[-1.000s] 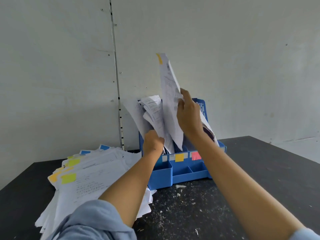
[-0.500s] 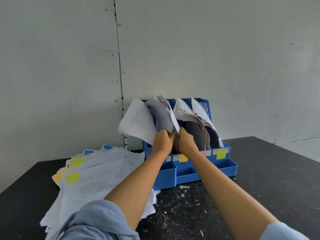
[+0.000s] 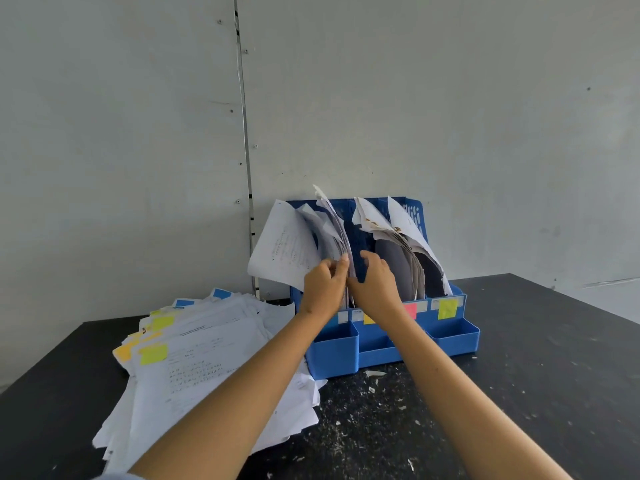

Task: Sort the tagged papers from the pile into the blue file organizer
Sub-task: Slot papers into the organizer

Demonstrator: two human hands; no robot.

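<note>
Table (image 3: 519, 393): pile (image 3: 207, 358) at left edge, blue organizer (image 3: 453, 336) at back edge. My left hand (image 3: 323, 284) pinches the filed sheets (image 3: 332, 233); right hand (image 3: 375, 282) loosely curled beside it, holding nothing. Seat edges fully, don't crumple. 1 s ago, right held a sheet high; now it's in.

Bare office/workrm: plain panel wall (image 3: 450, 116); black table (image 3: 554, 375) w/ paperwork.

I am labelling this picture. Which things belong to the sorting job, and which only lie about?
Job: blue plastic file organizer; pile of tagged white papers; papers standing in the organizer; left hand; right hand.

Lying about: small paper scraps on the black table.
</note>
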